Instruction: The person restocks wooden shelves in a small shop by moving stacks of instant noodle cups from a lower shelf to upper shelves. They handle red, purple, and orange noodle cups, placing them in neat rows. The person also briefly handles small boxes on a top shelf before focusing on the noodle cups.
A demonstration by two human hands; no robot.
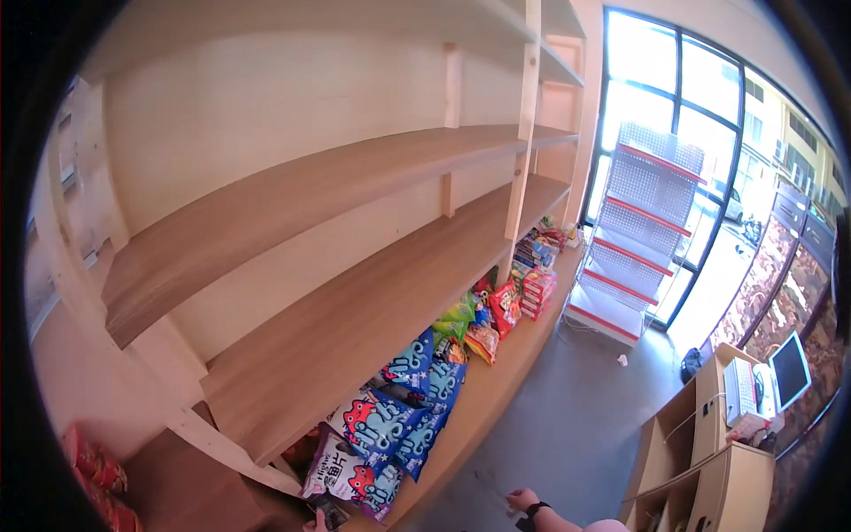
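At the bottom edge only a bit of my left hand (316, 523) shows, closed at a small dark packet (333, 512) beside the snack bags. Just above it lies a white and purple snack bag (335, 470). Several blue snack bags (381, 426) with cartoon prints are piled on the lowest shelf (474, 417). My right hand (523, 500), with a dark band on its wrist, is over the grey floor, away from the shelf. Its fingers are curled, and a faint, blurred pale thing shows by them.
Wooden shelf boards (372, 301) overhang the bags. Further along are green bags (456, 315), a red bag (505, 306) and red boxes (538, 288). A perforated metal rack (634, 222) stands by the window. A wooden counter (700, 443) carrying a monitor (789, 368) stands right. Red packages (93, 465) sit lower left.
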